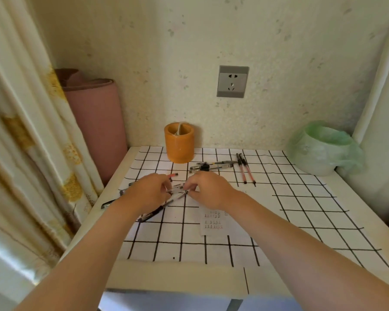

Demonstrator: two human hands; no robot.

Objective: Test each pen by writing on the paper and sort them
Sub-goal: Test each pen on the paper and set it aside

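My left hand (149, 191) and my right hand (208, 190) meet over the middle of the table, both pinching one clear-barrelled pen (176, 189) between them. A black pen (160, 208) lies slanted just under the hands. More pens lie partly hidden behind my left hand, one with a red cap (173, 175), one near the left edge (109, 203). Several black pens (211, 166) lie in a group at the back. Two red pens (245, 168) lie side by side to their right. A small white paper (213, 221) with rows of written marks lies below my right hand.
An orange divided pen holder (179, 142) stands at the back. A white bin with a green bag (321, 149) sits at the back right. The grid-patterned table cover (301, 209) spans the table. A pink roll (94, 122) and curtain (20, 142) stand at the left.
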